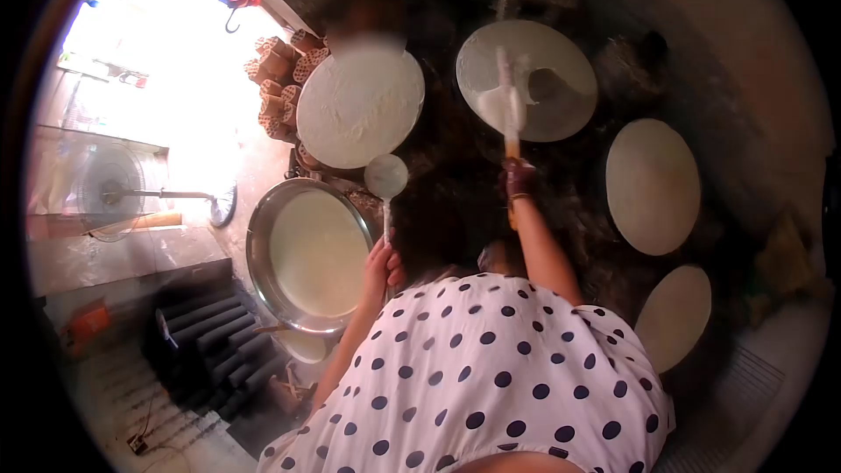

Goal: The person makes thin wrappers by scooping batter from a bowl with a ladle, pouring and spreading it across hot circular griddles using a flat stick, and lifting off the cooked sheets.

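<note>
Currently, gloved R hand (519, 179) grips white-coated paddle (512, 118) at round pan (475, 79), prob. mid-spread. L hand (381, 270) has fingers wrapped round ladle (386, 177), nr basin (262, 250).

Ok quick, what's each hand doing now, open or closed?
Left hand: closed, holding a ladle by its handle.
Right hand: closed, holding a paddle with white batter on it.
</note>
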`<action>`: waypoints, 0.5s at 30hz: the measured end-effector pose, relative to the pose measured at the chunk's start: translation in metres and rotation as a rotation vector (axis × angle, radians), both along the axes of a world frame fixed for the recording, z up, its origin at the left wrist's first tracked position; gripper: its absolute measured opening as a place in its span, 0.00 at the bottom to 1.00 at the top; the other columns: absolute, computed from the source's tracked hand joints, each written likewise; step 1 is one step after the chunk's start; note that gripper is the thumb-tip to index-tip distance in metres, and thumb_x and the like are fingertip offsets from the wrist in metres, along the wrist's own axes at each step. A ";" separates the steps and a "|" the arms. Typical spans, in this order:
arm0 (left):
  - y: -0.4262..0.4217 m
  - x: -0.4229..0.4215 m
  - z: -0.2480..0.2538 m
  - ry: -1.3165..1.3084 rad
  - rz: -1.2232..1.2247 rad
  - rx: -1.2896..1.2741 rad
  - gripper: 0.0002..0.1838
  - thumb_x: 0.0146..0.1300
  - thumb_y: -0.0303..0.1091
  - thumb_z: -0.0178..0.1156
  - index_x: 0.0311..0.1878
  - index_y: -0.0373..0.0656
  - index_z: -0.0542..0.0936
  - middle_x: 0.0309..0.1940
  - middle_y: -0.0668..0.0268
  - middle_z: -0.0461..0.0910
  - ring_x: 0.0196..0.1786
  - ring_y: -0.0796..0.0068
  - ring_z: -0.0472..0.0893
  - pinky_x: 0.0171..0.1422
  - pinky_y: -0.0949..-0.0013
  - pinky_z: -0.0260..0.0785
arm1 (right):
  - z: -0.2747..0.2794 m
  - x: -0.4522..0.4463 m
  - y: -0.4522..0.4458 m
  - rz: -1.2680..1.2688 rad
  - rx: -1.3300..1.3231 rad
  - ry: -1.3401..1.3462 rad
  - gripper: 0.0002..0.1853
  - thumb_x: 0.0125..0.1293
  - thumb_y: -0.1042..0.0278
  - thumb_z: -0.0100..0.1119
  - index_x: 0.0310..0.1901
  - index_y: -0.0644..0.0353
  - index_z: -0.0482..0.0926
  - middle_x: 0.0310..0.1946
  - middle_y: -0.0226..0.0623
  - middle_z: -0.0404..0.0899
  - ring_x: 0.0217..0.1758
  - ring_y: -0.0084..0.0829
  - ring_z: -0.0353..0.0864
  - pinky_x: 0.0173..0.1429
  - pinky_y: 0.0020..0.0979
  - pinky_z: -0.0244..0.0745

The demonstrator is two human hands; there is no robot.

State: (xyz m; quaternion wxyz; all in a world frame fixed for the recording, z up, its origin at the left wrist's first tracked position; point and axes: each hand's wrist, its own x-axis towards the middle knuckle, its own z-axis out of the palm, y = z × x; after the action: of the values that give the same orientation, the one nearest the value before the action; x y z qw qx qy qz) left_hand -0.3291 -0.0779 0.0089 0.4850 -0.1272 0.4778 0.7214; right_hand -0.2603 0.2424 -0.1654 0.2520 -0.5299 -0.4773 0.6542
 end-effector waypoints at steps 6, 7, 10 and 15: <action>-0.052 -0.026 -0.011 0.052 -0.026 -0.078 0.20 0.73 0.33 0.41 0.67 0.53 0.64 0.18 0.74 0.61 0.11 0.83 0.59 0.14 0.76 0.55 | 0.049 -0.051 -0.040 -0.183 -0.291 0.139 0.10 0.56 0.63 0.58 0.20 0.55 0.73 0.10 0.30 0.70 0.08 0.30 0.69 0.11 0.31 0.61; -0.054 -0.026 -0.010 0.032 -0.016 -0.092 0.20 0.73 0.33 0.41 0.67 0.53 0.64 0.18 0.75 0.61 0.11 0.83 0.59 0.14 0.77 0.54 | 0.042 -0.067 -0.049 -0.078 -0.170 0.138 0.11 0.57 0.61 0.58 0.21 0.54 0.74 0.10 0.29 0.70 0.09 0.30 0.69 0.12 0.31 0.62; -0.052 -0.025 0.003 0.013 -0.037 -0.079 0.19 0.73 0.33 0.41 0.65 0.52 0.65 0.18 0.75 0.61 0.12 0.83 0.59 0.14 0.78 0.54 | 0.010 -0.060 -0.055 0.045 -0.460 0.126 0.13 0.60 0.59 0.55 0.21 0.53 0.74 0.10 0.31 0.70 0.08 0.30 0.69 0.12 0.32 0.61; -0.053 -0.039 -0.004 0.038 -0.034 -0.023 0.18 0.74 0.33 0.40 0.64 0.51 0.66 0.18 0.74 0.61 0.12 0.83 0.59 0.14 0.79 0.53 | 0.037 0.010 -0.038 -0.089 -0.289 -0.091 0.14 0.59 0.58 0.54 0.19 0.52 0.69 0.08 0.29 0.65 0.05 0.28 0.63 0.09 0.33 0.55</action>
State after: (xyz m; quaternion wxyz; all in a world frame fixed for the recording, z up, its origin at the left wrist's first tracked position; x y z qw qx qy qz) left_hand -0.3681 -0.1313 0.0054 0.4865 -0.1107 0.4975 0.7097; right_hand -0.2507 0.2043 -0.1285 0.1799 -0.6104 -0.3654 0.6794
